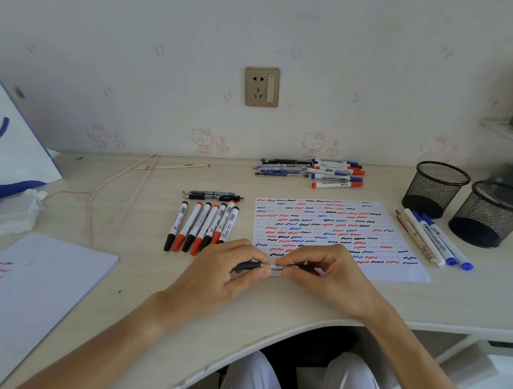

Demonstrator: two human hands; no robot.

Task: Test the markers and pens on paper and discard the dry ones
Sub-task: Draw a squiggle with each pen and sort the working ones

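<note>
A black pen (276,266) with a clear barcoded barrel lies level between both hands, just above the desk at the near left corner of the test paper (329,234). My left hand (223,269) pinches its black grip end and my right hand (325,269) pinches the other end. The sheet is covered with red, blue and black squiggles. Several black and red markers (202,226) lie in a row left of the paper, with two black pens (213,195) above them. More pens and markers (311,171) sit at the back.
Two black mesh cups (436,187) (490,214) stand at the right, with a few pens and blue markers (434,238) beside the paper. A paper stack (37,288) lies at the left, behind it a white bag (15,145), a pink cord (119,186) and a wall socket (262,87).
</note>
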